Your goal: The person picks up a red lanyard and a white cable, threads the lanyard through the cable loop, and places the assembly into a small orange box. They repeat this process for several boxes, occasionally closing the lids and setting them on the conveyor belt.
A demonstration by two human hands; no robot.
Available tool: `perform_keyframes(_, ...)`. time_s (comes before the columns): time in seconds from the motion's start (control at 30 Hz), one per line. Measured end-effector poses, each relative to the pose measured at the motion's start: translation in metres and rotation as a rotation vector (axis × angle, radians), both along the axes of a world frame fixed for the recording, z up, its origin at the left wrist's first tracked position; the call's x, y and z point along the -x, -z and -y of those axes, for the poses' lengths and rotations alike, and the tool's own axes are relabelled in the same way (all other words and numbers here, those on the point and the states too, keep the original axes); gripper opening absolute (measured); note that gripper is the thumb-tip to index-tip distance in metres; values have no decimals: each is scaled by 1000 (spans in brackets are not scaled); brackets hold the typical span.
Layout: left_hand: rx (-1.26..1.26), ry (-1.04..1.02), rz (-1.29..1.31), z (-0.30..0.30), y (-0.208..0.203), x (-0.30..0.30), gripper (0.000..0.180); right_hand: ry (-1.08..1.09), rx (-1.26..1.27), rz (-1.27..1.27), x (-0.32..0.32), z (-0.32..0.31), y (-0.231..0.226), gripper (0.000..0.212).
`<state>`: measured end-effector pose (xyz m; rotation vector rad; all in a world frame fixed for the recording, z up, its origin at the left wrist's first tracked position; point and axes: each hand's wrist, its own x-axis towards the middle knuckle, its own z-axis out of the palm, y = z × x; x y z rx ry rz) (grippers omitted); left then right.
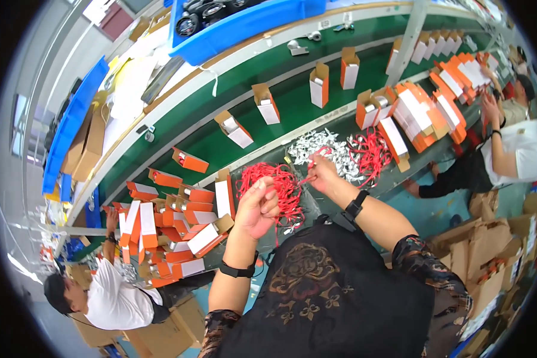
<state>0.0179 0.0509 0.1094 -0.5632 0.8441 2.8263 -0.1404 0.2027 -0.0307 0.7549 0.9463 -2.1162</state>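
Note:
My left hand (pixel 259 210) is raised at the near edge of a pile of red straps (pixel 283 190). Its fingers are curled in, and I cannot make out what they hold. Just to the right, my right hand (pixel 324 174) pinches a red strap (pixel 308 179), a short piece of which shows at its fingers. Beyond that hand spreads a heap of small white and silvery pieces (pixel 325 146), too small to name. A second red strap pile (pixel 373 156) lies to its right.
Open orange-and-white boxes (pixel 319 92) stand along the green conveyor belt (pixel 292 80). More boxes crowd the bench left (pixel 182 224) and right (pixel 414 113). Co-workers sit at left (pixel 116 292) and right (pixel 513 149). A blue bin (pixel 244 30) sits on the shelf; cardboard cartons (pixel 483 250) lie behind right.

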Motion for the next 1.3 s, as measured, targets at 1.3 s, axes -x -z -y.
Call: perform_keyframes(1.3, 1495, -28, -436, -21, 38, 69, 31, -598, -58, -1035, -3, -18, -175, 27)
